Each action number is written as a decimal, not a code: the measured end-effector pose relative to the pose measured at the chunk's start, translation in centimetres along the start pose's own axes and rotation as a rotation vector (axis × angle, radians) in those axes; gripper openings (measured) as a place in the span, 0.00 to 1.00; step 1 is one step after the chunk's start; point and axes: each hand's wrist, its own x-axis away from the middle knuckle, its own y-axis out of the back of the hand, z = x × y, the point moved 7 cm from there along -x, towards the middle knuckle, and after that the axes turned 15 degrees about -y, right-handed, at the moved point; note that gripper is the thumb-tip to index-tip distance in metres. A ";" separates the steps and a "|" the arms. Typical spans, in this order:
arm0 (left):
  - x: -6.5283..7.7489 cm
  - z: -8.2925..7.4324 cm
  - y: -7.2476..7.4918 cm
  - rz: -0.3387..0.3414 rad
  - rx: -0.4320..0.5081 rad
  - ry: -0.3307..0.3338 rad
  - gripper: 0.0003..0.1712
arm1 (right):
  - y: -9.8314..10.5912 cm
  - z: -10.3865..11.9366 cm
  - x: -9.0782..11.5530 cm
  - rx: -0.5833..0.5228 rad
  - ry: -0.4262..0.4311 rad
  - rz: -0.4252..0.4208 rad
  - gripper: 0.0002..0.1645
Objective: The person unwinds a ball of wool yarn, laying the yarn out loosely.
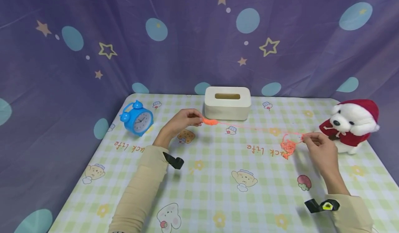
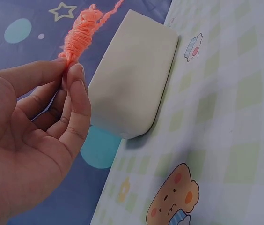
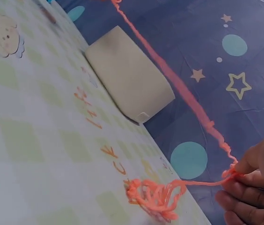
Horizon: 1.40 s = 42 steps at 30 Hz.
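Note:
Between thumb and fingertips my left hand (image 1: 186, 119) pinches one end of a small wound bundle of orange yarn (image 2: 79, 40). From it a single strand (image 1: 249, 127) runs taut across to my right hand (image 1: 322, 151), which pinches the yarn between thumb and forefinger. Below the right fingertips hangs a loose, looped tangle of the same yarn (image 3: 157, 199), seen in the right wrist view. Both hands are raised over the table, far apart, the left near the tissue box and the right beside the plush bear.
A cream tissue box (image 1: 227, 109) stands at the table's back middle. The blue alarm clock (image 1: 138, 119) is at the back left. At the right sits a white plush bear (image 1: 350, 127) in red clothes. The checked tablecloth (image 1: 205, 191) meets a purple curtain (image 1: 193, 60) behind.

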 end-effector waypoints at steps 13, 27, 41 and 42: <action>-0.2 -0.4 -0.5 0.032 -0.002 -0.015 0.09 | -2.1 0.2 0.0 0.181 0.100 0.048 0.21; -0.2 -0.3 -1.1 0.026 0.034 0.008 0.08 | -2.9 3.1 1.0 0.141 0.214 0.015 0.15; -0.3 -0.9 -1.4 0.048 -0.020 -0.009 0.07 | -9.1 9.0 3.2 -0.020 0.421 0.185 0.13; -0.3 -0.9 -1.4 0.048 -0.020 -0.007 0.07 | -9.8 9.4 3.4 -0.027 0.434 0.200 0.13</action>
